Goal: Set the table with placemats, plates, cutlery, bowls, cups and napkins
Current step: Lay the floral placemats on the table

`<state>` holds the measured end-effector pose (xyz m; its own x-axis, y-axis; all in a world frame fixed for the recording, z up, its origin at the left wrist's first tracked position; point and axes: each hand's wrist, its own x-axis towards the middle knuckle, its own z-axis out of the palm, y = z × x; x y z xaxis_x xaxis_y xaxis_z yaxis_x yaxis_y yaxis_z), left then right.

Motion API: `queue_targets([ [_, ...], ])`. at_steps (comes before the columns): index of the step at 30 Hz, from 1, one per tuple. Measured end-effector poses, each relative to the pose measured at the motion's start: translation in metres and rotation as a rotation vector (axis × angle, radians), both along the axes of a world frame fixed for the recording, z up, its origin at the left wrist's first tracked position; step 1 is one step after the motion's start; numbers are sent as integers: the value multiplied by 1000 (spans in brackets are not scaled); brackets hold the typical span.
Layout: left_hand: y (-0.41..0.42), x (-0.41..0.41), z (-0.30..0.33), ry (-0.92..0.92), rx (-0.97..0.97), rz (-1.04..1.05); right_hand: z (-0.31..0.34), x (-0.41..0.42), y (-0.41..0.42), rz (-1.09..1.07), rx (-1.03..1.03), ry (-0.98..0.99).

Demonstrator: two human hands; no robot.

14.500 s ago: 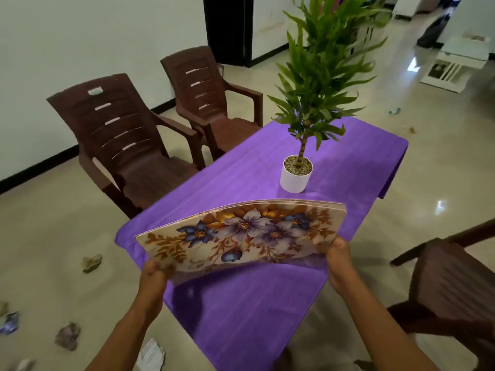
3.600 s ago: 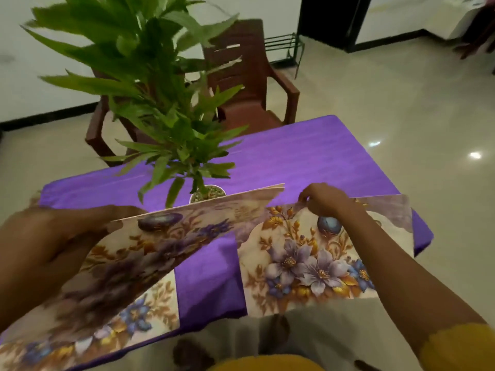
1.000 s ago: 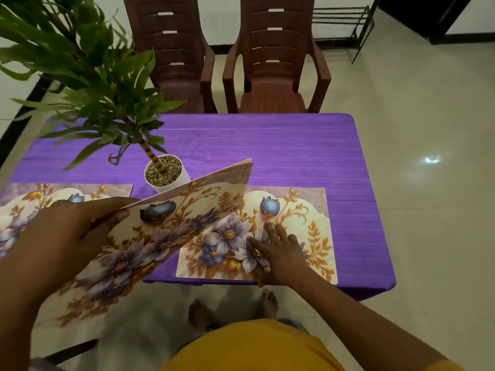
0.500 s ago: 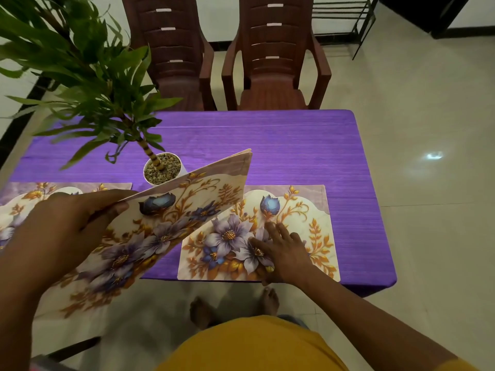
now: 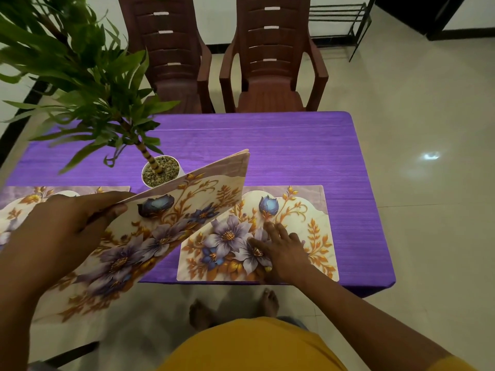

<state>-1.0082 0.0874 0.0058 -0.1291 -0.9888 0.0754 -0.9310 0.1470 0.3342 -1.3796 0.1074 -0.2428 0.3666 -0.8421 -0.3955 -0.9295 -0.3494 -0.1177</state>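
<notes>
A floral placemat (image 5: 313, 220) lies flat at the near right edge of the purple-clothed table (image 5: 294, 156). My right hand (image 5: 281, 250) presses on it with spread, straight fingers. My left hand (image 5: 64, 231) grips a stack of more floral placemats (image 5: 171, 226), held tilted above the table's near edge. Another placemat (image 5: 21, 207) lies flat at the near left, partly hidden behind my left hand. No plates, cutlery, bowls, cups or napkins are in view.
A potted green plant in a white pot (image 5: 160, 171) stands left of the table's centre, its leaves reaching high at the left. Two brown plastic chairs (image 5: 270, 76) stand at the far side. A black metal rack (image 5: 340, 25) stands behind them.
My right hand has stayed pressed on the right placemat, sliding slightly. The held stack in my left hand has barely shifted.
</notes>
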Motion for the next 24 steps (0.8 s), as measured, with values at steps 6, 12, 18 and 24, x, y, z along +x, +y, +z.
queue_targets([
  [6,-3,2,-6,51,-37,-78,2,2,1,-8,17,12],
  [12,-1,0,-7,36,11,-30,1,2,0,-16,34,8],
  [18,-4,1,-10,20,33,-1,2,-1,0,-6,28,-20],
  [24,-7,0,-9,12,69,5,-3,-5,1,-23,3,-69],
])
